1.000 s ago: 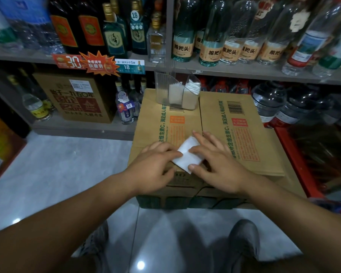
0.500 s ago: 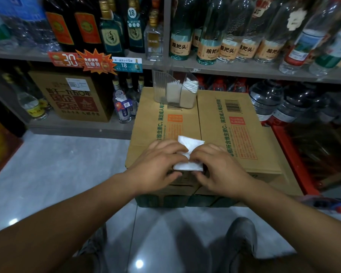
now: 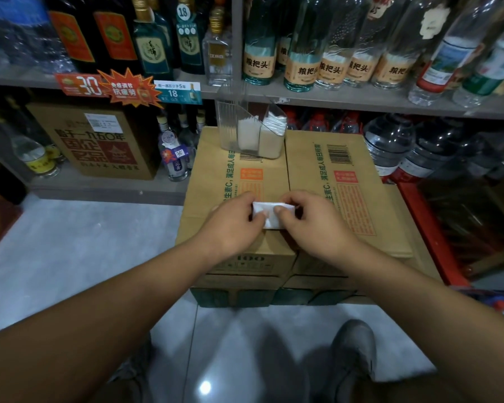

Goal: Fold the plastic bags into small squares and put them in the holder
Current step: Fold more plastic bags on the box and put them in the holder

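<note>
Centre of frame: left hand [image 3: 235,225] and right hand [image 3: 312,222], palms down, fingers pinched on folded white plastic bag [image 3: 269,214] atop cardboard box [image 3: 361,199]; clear holder [image 3: 250,132] above, at box's far edge.

Surface: 2 cardboard boxes [image 3: 303,175] side by side.
Far edge: clear holder [image 3: 250,132].
Near edge: folded plastic bag [image 3: 271,215].

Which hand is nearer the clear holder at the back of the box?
Right, narrowly. The holder sits almost straight beyond both hands; the right hand lies below it, slightly right, the left hand below, slightly left. Both pinch the folded bag.
</note>
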`<action>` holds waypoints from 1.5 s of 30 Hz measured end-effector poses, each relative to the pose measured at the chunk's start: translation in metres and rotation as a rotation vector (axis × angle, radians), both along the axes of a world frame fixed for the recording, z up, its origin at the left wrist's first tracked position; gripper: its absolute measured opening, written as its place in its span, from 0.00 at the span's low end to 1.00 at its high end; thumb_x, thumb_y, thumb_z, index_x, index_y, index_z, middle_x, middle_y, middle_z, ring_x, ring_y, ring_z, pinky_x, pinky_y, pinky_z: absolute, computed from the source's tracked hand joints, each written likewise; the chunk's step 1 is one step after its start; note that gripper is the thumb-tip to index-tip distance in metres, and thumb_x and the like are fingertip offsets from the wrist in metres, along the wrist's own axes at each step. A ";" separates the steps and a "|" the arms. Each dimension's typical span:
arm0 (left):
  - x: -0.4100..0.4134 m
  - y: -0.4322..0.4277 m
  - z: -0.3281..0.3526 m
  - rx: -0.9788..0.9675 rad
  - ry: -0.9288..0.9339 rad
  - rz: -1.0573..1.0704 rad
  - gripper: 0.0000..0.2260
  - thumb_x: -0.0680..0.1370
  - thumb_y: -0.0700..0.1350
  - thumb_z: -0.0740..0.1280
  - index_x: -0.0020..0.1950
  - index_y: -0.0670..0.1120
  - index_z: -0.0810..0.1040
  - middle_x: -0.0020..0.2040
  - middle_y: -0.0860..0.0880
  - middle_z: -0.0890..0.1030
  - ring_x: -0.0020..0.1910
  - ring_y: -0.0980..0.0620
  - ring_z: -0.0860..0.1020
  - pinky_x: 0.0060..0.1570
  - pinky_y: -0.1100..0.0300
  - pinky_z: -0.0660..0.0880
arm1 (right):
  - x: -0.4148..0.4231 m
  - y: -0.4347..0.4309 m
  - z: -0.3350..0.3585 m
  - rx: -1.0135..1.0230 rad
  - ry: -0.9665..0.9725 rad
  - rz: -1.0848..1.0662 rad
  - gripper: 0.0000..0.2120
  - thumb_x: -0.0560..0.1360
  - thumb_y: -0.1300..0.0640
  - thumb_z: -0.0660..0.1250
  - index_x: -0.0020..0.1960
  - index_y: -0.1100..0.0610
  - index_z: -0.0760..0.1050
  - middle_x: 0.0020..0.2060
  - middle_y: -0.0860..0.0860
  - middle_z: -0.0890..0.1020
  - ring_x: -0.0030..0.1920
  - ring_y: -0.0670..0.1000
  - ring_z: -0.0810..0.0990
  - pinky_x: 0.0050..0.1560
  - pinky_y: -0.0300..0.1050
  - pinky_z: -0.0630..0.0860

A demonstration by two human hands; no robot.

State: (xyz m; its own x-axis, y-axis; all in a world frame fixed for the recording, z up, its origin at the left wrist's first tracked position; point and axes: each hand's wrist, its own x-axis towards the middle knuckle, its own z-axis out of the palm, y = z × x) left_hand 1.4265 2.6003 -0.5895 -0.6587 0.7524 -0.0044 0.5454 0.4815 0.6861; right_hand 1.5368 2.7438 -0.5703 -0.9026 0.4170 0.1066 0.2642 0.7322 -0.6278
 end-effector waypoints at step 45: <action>0.017 -0.037 0.015 0.128 -0.025 -0.239 0.11 0.83 0.48 0.66 0.64 0.58 0.80 0.50 0.58 0.83 0.49 0.60 0.79 0.50 0.57 0.77 | 0.036 -0.018 0.004 0.095 0.124 0.205 0.06 0.81 0.54 0.62 0.53 0.53 0.77 0.43 0.47 0.78 0.42 0.48 0.77 0.42 0.52 0.76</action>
State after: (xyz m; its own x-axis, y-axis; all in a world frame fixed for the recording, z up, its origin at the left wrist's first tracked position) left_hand 1.4434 2.5631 -0.5740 -0.4633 0.8820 0.0868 0.6149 0.2494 0.7482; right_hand 1.5730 2.7258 -0.5661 -0.9449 0.2092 0.2519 0.0289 0.8196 -0.5722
